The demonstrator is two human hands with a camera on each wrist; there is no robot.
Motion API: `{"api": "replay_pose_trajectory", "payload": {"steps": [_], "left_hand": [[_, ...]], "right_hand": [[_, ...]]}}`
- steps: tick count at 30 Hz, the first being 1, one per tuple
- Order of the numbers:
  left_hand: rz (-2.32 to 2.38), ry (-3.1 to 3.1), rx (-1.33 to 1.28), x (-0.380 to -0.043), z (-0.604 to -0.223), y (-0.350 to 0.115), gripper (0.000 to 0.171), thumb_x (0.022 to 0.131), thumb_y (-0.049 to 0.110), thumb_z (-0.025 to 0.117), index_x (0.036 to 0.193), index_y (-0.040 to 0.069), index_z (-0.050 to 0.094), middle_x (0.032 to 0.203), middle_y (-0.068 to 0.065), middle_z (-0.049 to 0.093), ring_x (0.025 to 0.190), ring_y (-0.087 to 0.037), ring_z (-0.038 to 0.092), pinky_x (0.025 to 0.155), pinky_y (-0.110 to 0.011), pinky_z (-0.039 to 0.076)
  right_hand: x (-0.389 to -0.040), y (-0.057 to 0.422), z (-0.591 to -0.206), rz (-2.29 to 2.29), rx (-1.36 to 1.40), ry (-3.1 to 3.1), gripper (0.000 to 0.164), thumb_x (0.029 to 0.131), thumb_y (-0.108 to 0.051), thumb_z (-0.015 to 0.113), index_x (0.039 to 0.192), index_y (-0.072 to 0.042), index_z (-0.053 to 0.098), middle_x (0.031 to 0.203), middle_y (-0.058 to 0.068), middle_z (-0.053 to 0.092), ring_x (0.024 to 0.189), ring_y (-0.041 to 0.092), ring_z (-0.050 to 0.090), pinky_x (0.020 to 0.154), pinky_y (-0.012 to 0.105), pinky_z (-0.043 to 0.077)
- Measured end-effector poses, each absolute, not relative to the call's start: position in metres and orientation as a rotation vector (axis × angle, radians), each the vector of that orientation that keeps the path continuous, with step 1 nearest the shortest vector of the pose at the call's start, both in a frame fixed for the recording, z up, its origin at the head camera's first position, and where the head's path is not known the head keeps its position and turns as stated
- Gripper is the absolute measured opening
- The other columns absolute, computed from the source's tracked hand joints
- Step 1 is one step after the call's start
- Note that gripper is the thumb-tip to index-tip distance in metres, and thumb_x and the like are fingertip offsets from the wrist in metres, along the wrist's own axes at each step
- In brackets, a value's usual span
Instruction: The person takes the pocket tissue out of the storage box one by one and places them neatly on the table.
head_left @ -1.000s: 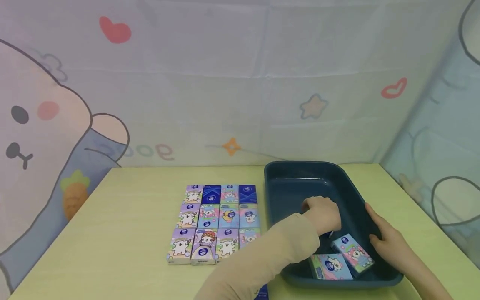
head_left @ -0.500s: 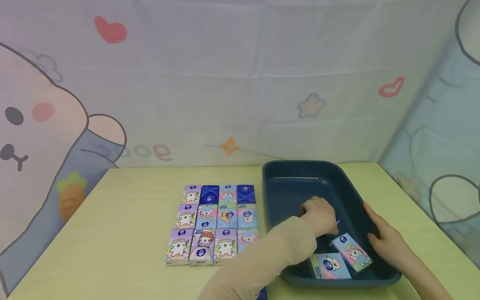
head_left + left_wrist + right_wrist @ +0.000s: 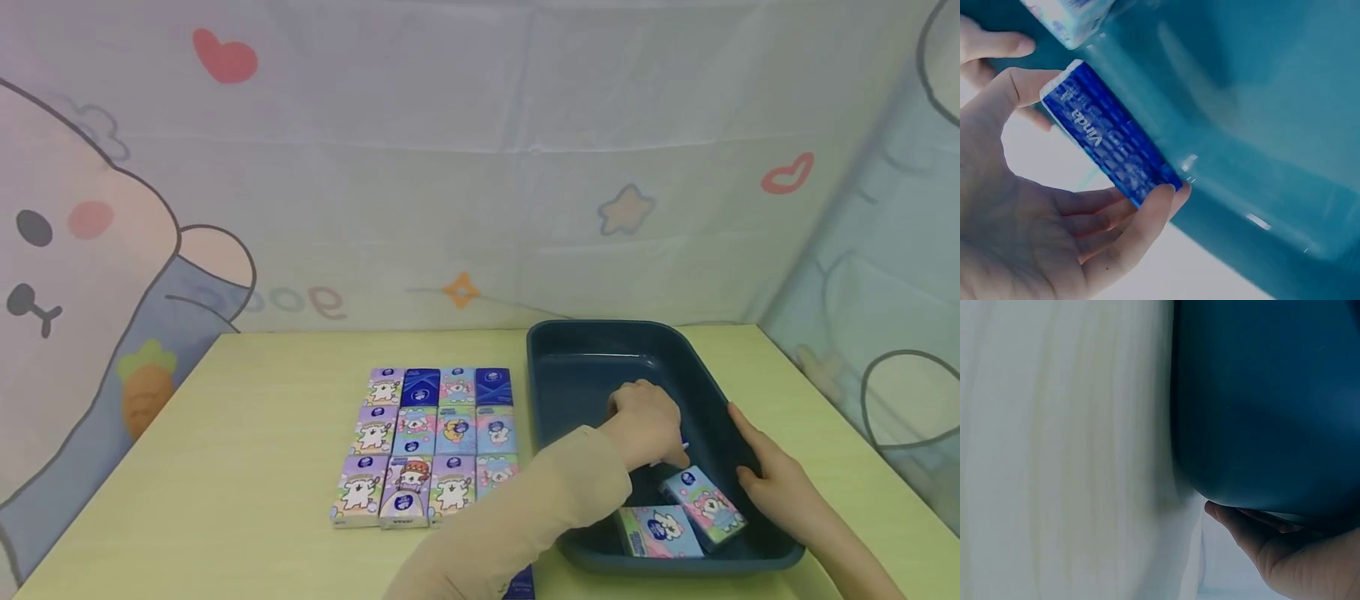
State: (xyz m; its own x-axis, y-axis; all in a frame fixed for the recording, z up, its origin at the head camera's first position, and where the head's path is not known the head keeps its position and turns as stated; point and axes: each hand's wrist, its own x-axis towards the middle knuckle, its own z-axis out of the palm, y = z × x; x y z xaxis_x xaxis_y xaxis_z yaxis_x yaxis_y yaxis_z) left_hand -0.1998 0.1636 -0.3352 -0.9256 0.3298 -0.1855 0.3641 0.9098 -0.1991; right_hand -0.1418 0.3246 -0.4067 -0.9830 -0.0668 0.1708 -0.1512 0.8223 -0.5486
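Note:
My left hand [image 3: 647, 423] reaches down into the dark blue tray [image 3: 585, 337]. Between thumb and fingertips it pinches a blue pocket tissue pack [image 3: 1107, 131] by its two ends; white "Vinda" lettering shows on the side. From the head view, the hand hides most of that pack. Two patterned tissue packs, one lying flat [image 3: 663, 532] and one slanted [image 3: 707, 507], are in the near end of the tray. My right hand [image 3: 780, 492] holds the tray's right wall, thumb at the rim and fingers along the outside [image 3: 1241, 528].
Left of the tray, several tissue packs [image 3: 457, 429] lie side by side in rows on the pale yellow table [image 3: 247, 467]. Part of another blue pack [image 3: 521, 586] shows by the left sleeve near the front. A printed cloth [image 3: 420, 167] hangs behind the table.
Inside the tray my left hand has shifted slightly, and a light edge of its pack shows farther right beside the fingers. The right hand and the laid-out packs stay put.

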Motion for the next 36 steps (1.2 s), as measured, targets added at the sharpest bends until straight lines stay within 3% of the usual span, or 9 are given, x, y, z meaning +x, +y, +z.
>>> {"api": "replay_pose_trajectory", "payload": {"steps": [5,11,17,25,32,36], "left_hand": [[-0.334,2.935,0.619,-0.195,-0.323,0.153,0.055,0.070,0.074,0.064,0.113,0.040,0.065,0.114,0.011,0.058,0.090,-0.011,0.055,0.065,-0.027,0.052],[-0.215,2.977,0.727,-0.190,-0.305,0.130,0.059,0.070,0.072,0.066,0.113,0.032,0.067,0.116,0.009,0.059,0.094,-0.010,0.056,0.078,-0.024,0.053],[-0.104,2.998,0.818,-0.183,-0.290,0.106,0.067,0.071,0.070,0.067,0.118,0.023,0.062,0.116,0.004,0.059,0.092,-0.011,0.055,0.071,-0.024,0.052],[0.002,3.040,0.942,-0.167,-0.293,0.070,0.085,0.071,0.070,0.067,0.132,0.013,0.051,0.119,0.000,0.058,0.098,-0.012,0.055,0.076,-0.024,0.055],[0.173,3.071,1.076,-0.149,-0.299,0.045,0.084,0.072,0.066,0.068,0.130,0.009,0.050,0.115,-0.001,0.059,0.099,-0.012,0.055,0.083,-0.024,0.055],[0.255,3.051,1.032,-0.142,-0.301,0.035,0.087,0.072,0.063,0.070,0.135,0.008,0.046,0.124,-0.003,0.057,0.107,-0.014,0.055,0.090,-0.027,0.054]], "right_hand": [[-0.142,0.324,-0.406,0.887,0.171,-2.864,0.085,0.085,0.011,0.050,0.154,-0.007,0.005,0.145,0.041,0.026,0.127,0.062,0.029,0.097,0.072,0.032],[-0.142,0.321,-0.407,0.906,0.163,-2.864,0.084,0.084,0.010,0.050,0.154,-0.007,0.006,0.145,0.041,0.027,0.127,0.062,0.030,0.097,0.072,0.031],[-0.141,0.323,-0.409,0.893,0.177,-2.835,0.085,0.084,0.011,0.050,0.154,-0.007,0.007,0.145,0.041,0.027,0.126,0.063,0.030,0.096,0.072,0.032],[-0.142,0.325,-0.411,0.869,0.208,-2.801,0.086,0.083,0.013,0.050,0.155,-0.008,0.008,0.145,0.041,0.028,0.126,0.063,0.031,0.094,0.071,0.032],[-0.142,0.325,-0.411,0.875,0.212,-2.806,0.086,0.083,0.013,0.050,0.154,-0.007,0.008,0.144,0.041,0.028,0.126,0.063,0.031,0.094,0.071,0.032],[-0.142,0.325,-0.411,0.874,0.212,-2.802,0.086,0.083,0.013,0.051,0.154,-0.008,0.007,0.144,0.041,0.028,0.126,0.063,0.031,0.095,0.071,0.031]]}}
